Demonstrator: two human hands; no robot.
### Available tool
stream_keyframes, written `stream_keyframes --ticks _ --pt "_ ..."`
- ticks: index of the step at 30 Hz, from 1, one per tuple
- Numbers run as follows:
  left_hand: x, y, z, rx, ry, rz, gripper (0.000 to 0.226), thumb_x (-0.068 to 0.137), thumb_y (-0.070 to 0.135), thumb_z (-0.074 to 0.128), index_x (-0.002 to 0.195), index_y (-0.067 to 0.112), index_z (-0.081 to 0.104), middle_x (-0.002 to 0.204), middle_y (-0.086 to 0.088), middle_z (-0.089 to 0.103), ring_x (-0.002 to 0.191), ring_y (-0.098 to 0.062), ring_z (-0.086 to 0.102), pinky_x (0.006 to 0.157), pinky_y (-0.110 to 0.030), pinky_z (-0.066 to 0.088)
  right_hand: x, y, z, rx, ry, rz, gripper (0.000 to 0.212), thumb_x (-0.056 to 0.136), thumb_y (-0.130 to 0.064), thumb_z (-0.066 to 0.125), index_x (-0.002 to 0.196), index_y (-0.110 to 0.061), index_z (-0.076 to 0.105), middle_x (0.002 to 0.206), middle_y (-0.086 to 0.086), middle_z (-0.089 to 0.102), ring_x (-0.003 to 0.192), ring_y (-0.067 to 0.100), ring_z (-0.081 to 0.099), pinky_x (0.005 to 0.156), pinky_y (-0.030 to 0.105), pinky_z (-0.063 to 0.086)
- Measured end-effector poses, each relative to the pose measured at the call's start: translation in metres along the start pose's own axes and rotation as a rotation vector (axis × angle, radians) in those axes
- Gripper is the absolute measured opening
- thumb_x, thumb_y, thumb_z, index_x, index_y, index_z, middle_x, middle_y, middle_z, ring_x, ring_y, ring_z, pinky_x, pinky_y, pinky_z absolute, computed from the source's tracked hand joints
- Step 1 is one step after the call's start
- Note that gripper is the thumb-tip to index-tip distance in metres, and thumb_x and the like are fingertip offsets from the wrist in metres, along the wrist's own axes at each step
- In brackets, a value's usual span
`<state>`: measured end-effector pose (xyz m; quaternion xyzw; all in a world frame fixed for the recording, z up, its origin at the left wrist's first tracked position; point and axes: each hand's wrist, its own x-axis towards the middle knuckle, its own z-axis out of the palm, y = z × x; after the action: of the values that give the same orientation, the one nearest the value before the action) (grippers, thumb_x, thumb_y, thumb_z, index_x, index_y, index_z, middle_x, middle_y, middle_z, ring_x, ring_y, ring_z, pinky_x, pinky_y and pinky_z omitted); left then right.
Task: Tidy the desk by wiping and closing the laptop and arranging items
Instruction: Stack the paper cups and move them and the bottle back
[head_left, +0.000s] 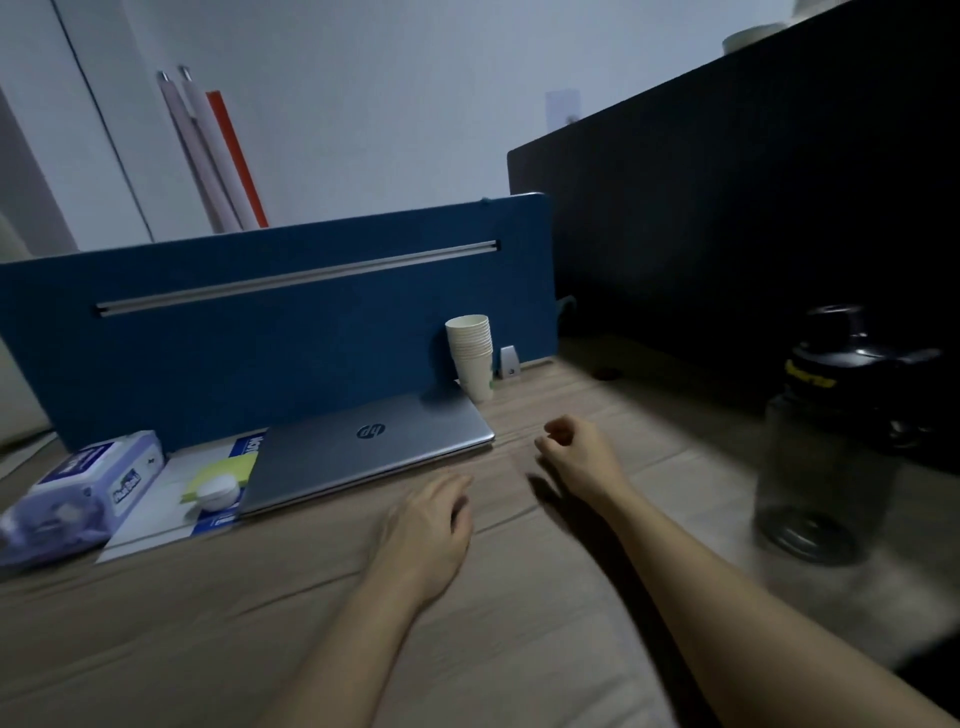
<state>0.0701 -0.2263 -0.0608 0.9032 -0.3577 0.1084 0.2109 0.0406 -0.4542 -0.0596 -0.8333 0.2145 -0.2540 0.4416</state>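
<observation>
Dim light falls across a wooden desk (519, 649) backed by a blue partition panel (260, 338), with a dark panel (753, 234) to the right. Near the blue panel a silver laptop (374, 447) is seen lying shut and flat, its lid logo facing up. Its left end is laid over a white and blue sheet of paper (156, 509), on which a yellow-green pad (223, 470) and a small white round container (218, 491) are also placed. Further left, a pack of wet wipes (88, 488) is set at the desk edge. A stack of paper cups (472, 353) is stood upright just behind the laptop's right corner, against the blue panel. A dark translucent bottle (831, 441) with a black lid is stood well to the right.

The left hand (431, 525) is held palm down just in front of the laptop, fingers relaxed, nothing in its grip. The right hand (576, 457) is held beside the laptop's right corner, fingers loosely curled, and nothing is held in its grip either.
</observation>
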Motion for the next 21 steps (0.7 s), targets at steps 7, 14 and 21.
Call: stream_keyframes --ticks 7,14,21 --pt "-0.069 0.074 -0.008 -0.052 -0.018 0.083 0.041 0.099 0.031 0.042 0.138 0.026 0.052 0.143 0.004 0.052 0.125 -0.021 0.052 0.103 -0.032 0.041 -0.100 0.008 -0.057 0.009 0.094 0.026 0.026 0.092 -0.030 0.065 0.114 -0.018 0.063 0.096 -0.005 0.067 0.075 0.003 0.062 0.058 0.017 0.046" --pt "-0.102 0.106 -0.008 -0.063 -0.059 0.059 0.041 0.097 0.030 0.042 0.136 0.024 0.054 0.141 0.002 0.055 0.124 -0.023 0.053 0.103 -0.035 0.042 -0.170 0.022 -0.127 0.110 0.229 0.153 0.007 0.089 -0.026 0.065 0.088 -0.020 0.063 0.085 0.007 0.070 0.075 0.021 0.068 0.067 0.034 0.058" --pt "-0.109 0.108 -0.011 -0.070 -0.083 0.052 0.042 0.096 0.032 0.042 0.134 0.022 0.055 0.138 -0.001 0.058 0.123 -0.024 0.054 0.104 -0.038 0.041 -0.198 0.035 -0.167 0.019 0.400 0.204 0.037 0.085 -0.028 0.069 0.107 -0.004 0.051 0.108 0.020 0.065 0.099 0.036 0.062 0.078 0.034 0.045"
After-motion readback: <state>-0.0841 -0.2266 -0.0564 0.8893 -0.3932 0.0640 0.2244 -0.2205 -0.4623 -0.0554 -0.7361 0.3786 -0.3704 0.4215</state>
